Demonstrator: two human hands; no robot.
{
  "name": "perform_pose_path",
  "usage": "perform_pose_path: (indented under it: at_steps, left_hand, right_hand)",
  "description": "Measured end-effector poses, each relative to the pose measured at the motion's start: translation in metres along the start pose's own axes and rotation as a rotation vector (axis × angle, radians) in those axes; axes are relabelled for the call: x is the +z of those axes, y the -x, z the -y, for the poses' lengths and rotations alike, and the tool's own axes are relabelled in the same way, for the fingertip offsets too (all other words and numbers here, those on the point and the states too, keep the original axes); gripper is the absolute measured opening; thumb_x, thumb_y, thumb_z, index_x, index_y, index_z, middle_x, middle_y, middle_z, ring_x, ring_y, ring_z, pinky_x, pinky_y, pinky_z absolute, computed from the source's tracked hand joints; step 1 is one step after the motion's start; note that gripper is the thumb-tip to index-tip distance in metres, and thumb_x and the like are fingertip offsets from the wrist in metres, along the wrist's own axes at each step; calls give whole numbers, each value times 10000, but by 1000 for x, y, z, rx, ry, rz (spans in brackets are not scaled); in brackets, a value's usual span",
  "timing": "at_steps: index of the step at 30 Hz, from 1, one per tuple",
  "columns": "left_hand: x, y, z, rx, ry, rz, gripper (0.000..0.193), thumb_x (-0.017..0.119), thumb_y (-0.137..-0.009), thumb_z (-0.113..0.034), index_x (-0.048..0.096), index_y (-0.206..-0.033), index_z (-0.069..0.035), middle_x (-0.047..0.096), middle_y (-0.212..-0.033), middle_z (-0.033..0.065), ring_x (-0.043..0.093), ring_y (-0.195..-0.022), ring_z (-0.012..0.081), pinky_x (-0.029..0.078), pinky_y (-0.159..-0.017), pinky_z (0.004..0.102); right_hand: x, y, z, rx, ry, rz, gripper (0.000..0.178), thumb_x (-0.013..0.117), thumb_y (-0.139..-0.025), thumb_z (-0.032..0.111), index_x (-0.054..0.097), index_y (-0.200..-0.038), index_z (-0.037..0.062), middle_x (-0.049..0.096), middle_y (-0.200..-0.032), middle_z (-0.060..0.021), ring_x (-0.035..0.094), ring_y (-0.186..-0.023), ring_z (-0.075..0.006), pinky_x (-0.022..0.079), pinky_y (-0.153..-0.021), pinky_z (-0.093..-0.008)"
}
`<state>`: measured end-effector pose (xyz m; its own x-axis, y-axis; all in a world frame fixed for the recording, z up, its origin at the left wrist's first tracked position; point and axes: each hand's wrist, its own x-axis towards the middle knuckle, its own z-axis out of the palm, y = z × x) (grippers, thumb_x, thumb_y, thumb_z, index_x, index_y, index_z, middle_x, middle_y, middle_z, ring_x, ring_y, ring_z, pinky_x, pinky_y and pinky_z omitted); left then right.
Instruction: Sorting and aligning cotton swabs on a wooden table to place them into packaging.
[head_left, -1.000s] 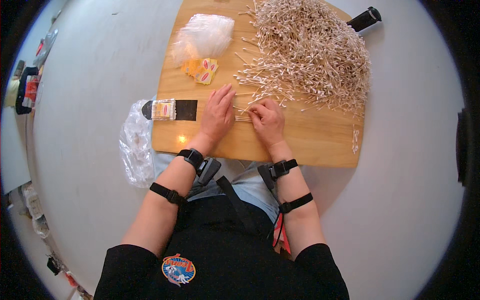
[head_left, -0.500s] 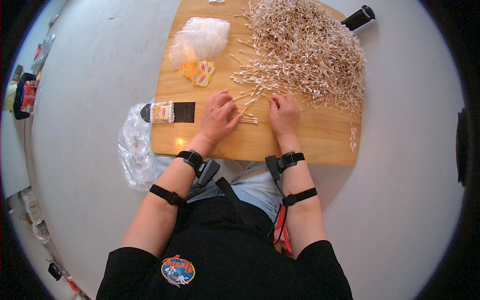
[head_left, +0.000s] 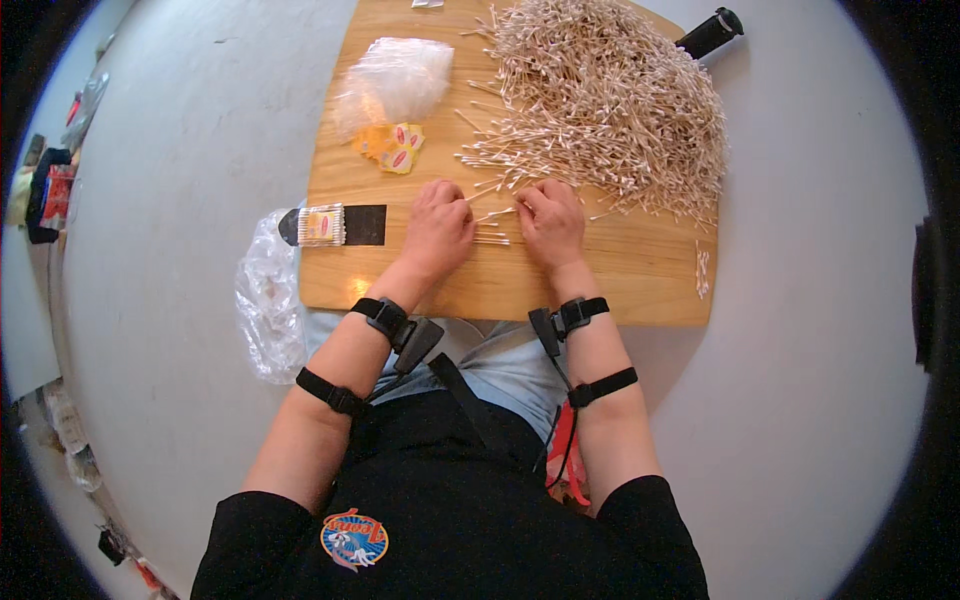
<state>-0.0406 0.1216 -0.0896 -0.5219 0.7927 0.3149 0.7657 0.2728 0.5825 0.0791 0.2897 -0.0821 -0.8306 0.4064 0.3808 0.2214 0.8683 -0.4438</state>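
Several cotton swabs [head_left: 493, 239] stick out sideways from beside the fingers of my left hand [head_left: 438, 230], which is curled around their other ends low over the board. Across from it, my right hand [head_left: 553, 225] pinches one end of a single cotton swab [head_left: 497, 213] between thumb and fingertips. That swab points toward my left hand. Just beyond both hands a large heap of loose cotton swabs [head_left: 610, 110] spreads over the far right of the wooden board [head_left: 600, 285]. My left fingertips are partly hidden by the hand itself.
A filled swab pack [head_left: 321, 225] lies on a black strip [head_left: 367, 225] at the board's left. Behind are clear plastic bags [head_left: 400, 80] and yellow labels [head_left: 398, 150]. A few swabs [head_left: 702, 270] lie near the right edge. A plastic bag [head_left: 268, 310] hangs at left.
My right hand has moved left, closer to my left hand, and now pinches a swab between them. My left hand has curled in more over its swabs.
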Motion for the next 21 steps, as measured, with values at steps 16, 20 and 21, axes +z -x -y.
perform_pose_path:
  at_steps: [16,20,21]
  left_hand:
    - [-13,-8,14,-85,-11,114,100,698,-800,-107,643,-820,-26,613,-965,134,589,-977,339,495,-855,418]
    - [-6,-14,18,-122,17,15,121,717,-786,-123,646,-847,-46,614,-918,133,597,-931,343,498,-807,424]
    - [-5,-17,19,-135,18,30,129,723,-784,-131,647,-857,-55,613,-902,133,600,-912,344,498,-789,426]
  right_hand:
    - [-8,9,-3,16,18,30,106,699,-799,116,604,-840,94,580,-887,-80,575,-895,-303,497,-752,-415]
    - [3,0,0,-67,38,65,99,698,-791,109,610,-834,96,587,-862,-85,582,-867,-306,500,-741,-419]
    - [6,-1,1,-85,21,62,97,699,-788,107,613,-830,97,589,-852,-87,584,-858,-307,500,-736,-419]
